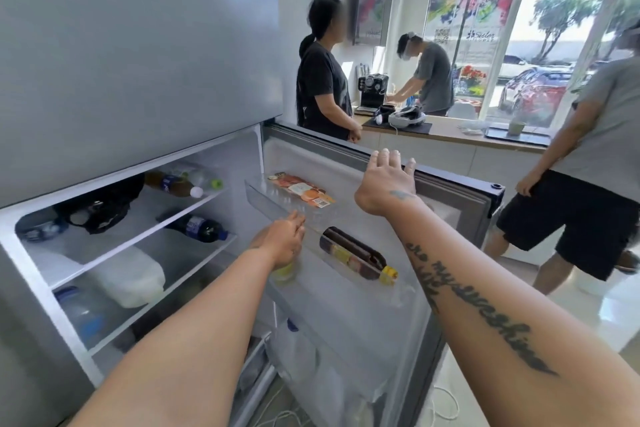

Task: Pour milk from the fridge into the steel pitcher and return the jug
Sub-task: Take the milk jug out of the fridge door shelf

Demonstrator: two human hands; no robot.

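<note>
The fridge stands with its lower door [450, 180] swung wide. A white milk jug [128, 277] lies on its side on the second inner shelf. More pale jugs, one with a blue cap [294, 350], stand low in the door. My left hand [282, 241] reaches into the middle door shelf, fingers curled over a yellowish-topped container [284, 272]; whether it grips it is unclear. My right hand [386, 184] lies flat on the door's top edge, fingers apart. No steel pitcher is in view.
A dark bottle with a yellow cap [356, 253] lies in the door shelf, a packet [301, 191] above it. Soda bottles [197, 227] lie on the inner shelves. Three people stand near a counter [450, 135] with a coffee machine [372, 94]; one is close on my right [588, 163].
</note>
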